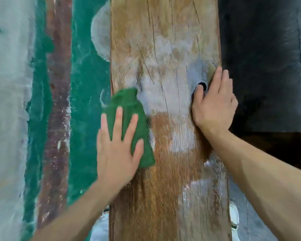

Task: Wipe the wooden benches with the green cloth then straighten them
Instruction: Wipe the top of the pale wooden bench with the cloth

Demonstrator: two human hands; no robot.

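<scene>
Paint covers the ground at the far left: a pale grey band (7, 101), then a rust-brown stripe (57, 119) running away from the camera, then teal-green floor (89, 75) with white scuffs and a pale rounded patch (101, 37) that meets the bench's edge.

Next comes the wooden bench (165, 40), one broad plank seen from above and running straight away from the viewer. Its grain is cracked lengthwise, with whitish dusty patches in the middle and browner wood nearer the camera.

On the plank's left side lies the green cloth (129, 105), bunched, its far end reaching the left edge. The left hand (116, 150) lies flat on top of it, fingers straight and spread, pressing it to the wood; nothing is gripped. The cloth's near corner sticks out to the right of the palm.

Further right, a dark round hole (204, 86) sits in the plank near its right edge. The right hand (214, 108) rests at that edge, the thumb lying beside the hole and the fingers laid flat and together toward the rim; it holds nothing.

Right of the bench the ground is dark grey (268, 66) and in shadow. A white shoe (234, 216) shows just beside the plank's near right edge, and pale trouser fabric (101, 228) shows at its near left.
</scene>
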